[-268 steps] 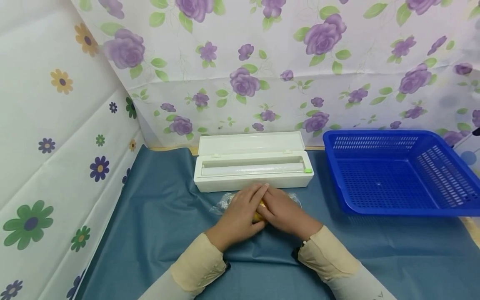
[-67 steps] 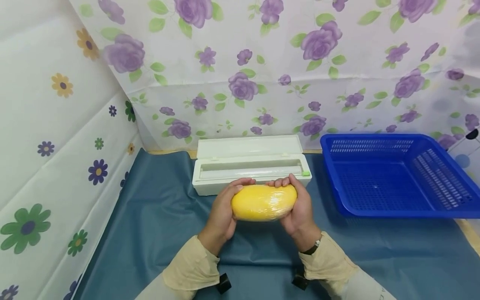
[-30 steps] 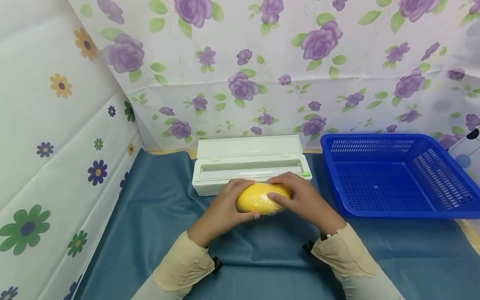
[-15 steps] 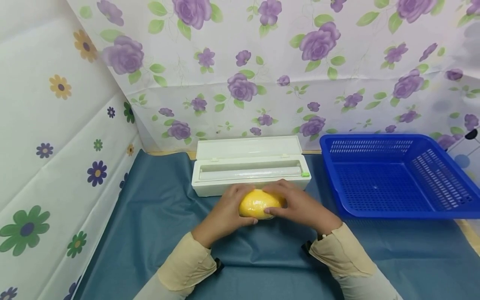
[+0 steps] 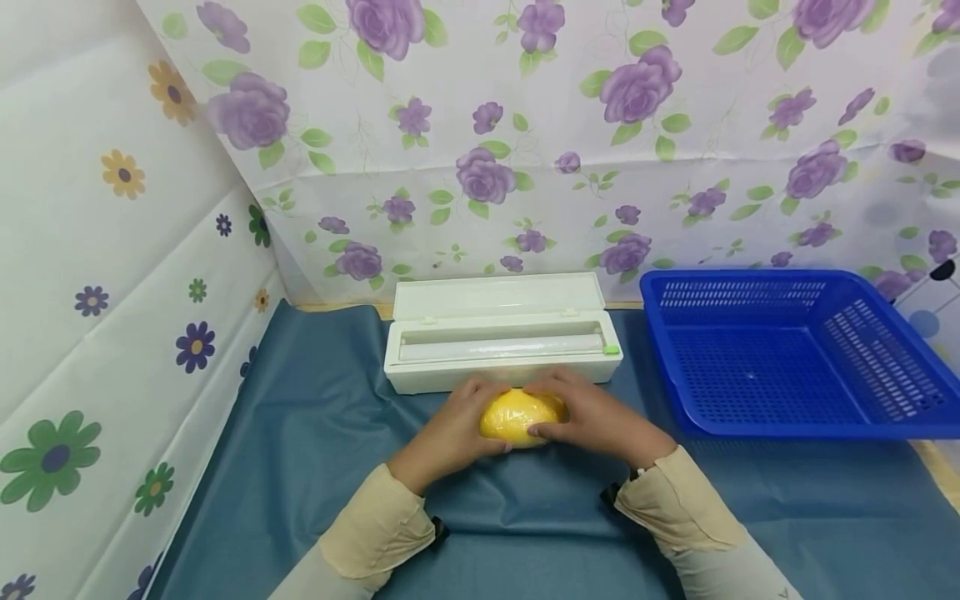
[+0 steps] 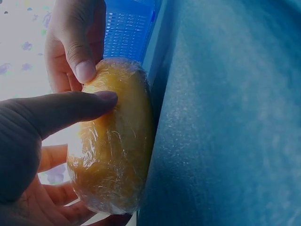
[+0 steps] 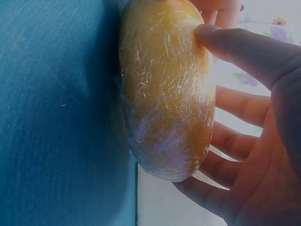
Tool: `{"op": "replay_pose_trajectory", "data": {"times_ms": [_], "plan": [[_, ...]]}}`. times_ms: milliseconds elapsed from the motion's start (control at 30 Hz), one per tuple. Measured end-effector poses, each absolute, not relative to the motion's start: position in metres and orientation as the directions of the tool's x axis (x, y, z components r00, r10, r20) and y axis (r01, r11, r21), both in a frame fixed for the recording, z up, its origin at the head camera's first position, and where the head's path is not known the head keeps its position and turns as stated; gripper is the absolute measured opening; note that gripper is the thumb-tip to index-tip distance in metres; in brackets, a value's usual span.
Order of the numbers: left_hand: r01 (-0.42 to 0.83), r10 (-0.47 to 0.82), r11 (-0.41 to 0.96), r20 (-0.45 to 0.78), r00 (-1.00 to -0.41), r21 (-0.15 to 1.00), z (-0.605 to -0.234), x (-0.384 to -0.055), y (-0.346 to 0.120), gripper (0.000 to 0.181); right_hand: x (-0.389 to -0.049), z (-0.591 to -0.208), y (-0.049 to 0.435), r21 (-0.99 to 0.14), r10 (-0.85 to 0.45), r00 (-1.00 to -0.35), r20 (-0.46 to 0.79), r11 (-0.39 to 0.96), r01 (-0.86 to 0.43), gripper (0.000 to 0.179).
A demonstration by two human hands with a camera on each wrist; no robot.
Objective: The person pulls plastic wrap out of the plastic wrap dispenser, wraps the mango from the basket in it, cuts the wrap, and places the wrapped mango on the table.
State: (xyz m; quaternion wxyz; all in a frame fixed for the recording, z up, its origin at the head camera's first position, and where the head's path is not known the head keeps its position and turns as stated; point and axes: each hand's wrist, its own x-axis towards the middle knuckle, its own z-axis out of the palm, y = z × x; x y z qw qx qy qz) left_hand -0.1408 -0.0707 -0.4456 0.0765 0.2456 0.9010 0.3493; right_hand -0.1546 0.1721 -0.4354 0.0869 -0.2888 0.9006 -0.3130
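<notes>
A smooth yellow oblong thing, like a large mango or small melon, is wrapped in shiny cling film and lies low over the blue-green cloth. My left hand grips its left end, thumb on the near side and fingers round the far side. The other end is held by my right hand in the same way. Both wrist views show crinkled film over the yellow surface, close against the cloth. Just beyond my fingertips stands a white cling film box, lid raised, a film roll inside.
To the right, a blue plastic basket with perforated sides rests on the cloth. A green slider sits at the right end of the box. Flower-printed sheets hang behind and at the left.
Earliest, both hands pressed down over it, loose film showing at the sides. Later they held it up, turned the wrapped yellow thing, then lowered it toward the cloth and me.
</notes>
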Motion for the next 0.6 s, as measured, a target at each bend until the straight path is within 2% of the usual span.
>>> {"op": "replay_pose_trajectory", "data": {"times_ms": [400,600], "plan": [[0.382,0.509,0.605,0.030,-0.860,0.698,-0.450,-0.143,-0.067,0.072,-0.156,-0.447,0.179,-0.598,-0.556,-0.831,0.010,0.663,-0.450,0.050],[0.353,0.474,0.642,0.010,-0.881,0.681,-0.446,-0.141,-0.068,0.073,-0.154,-0.447,0.180,-0.593,-0.553,-0.833,0.035,0.659,-0.462,0.054]]}}
